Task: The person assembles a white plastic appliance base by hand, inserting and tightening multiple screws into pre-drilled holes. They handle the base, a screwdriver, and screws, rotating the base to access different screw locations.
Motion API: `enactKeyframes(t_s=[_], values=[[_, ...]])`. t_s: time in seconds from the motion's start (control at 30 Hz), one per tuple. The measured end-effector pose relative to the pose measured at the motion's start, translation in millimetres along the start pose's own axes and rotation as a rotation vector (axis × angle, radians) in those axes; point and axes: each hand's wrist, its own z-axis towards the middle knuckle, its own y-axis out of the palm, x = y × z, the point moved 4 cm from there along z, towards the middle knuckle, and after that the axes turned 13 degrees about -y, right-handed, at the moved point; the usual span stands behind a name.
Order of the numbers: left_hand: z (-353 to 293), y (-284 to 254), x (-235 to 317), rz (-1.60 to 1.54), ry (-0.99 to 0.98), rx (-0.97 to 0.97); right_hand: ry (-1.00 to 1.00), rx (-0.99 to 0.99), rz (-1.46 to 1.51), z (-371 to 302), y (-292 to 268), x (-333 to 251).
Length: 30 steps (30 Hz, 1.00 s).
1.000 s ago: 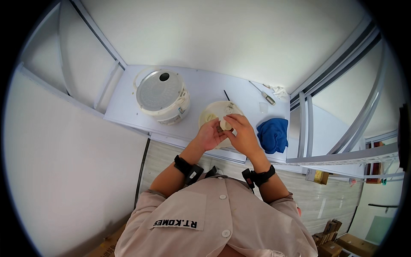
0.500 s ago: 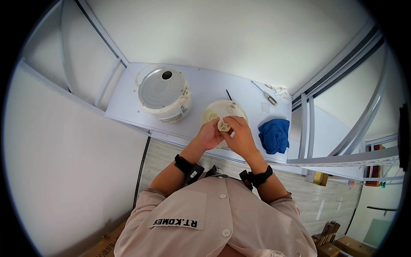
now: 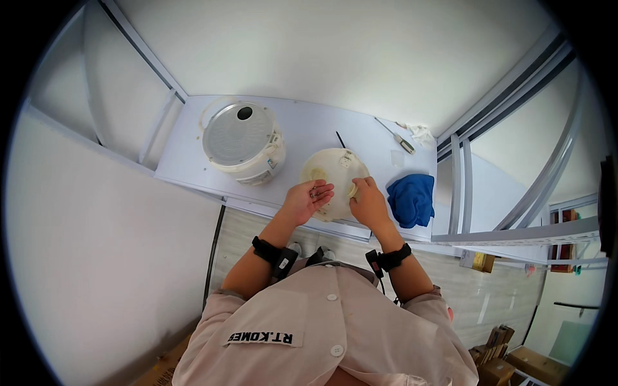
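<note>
A round cream plastic lid [image 3: 335, 164] lies on the white table in front of me. Over its left part is my left hand [image 3: 308, 201], palm up with the fingers loosely curled. Small dark metallic bits [image 3: 313, 192] rest in that palm, too small to name surely. My right hand [image 3: 369, 204] is at the lid's right side, its fingers closed on a small round cream plastic cap [image 3: 353, 190], partly hidden by the fingers. A pale round fitting [image 3: 317, 174] sits on the lid just beyond my left hand.
A white rice cooker body [image 3: 241, 141] with a grey metal top stands at the left. To the right lie a blue cloth [image 3: 411, 201], a screwdriver [image 3: 403, 143] and crumpled white tissue [image 3: 421, 134]. A thin black rod [image 3: 340, 139] lies beyond the lid.
My hands, together at the cap before, have moved apart. The right hand has carried the cap rightward; the left palm has turned up, showing the small bits.
</note>
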Motion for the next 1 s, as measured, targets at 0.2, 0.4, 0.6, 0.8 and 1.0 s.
enactKeyframes(t_s=[0.2, 0.4, 0.6, 0.8, 1.0], values=[[-6, -7, -1, 0.007, -0.040, 0.010, -0.091, 0.042, -0.216, 6, 2, -9], [-5, -15, -1, 0.082, -0.024, -0.047, -0.018, -0.022, -0.306, 8, 5, -6], [-7, -16, -1, 0.098, -0.009, -0.008, -0.059, 0.130, -0.131, 6, -20, -12], [-8, -16, -5, 0.114, -0.020, 0.040, 0.365, 0.263, 0.227, -11, -15, 57], [-3, -20, -11, 0.214, -0.076, 0.055, 0.422, 0.057, 0.390, -18, 9, 53]])
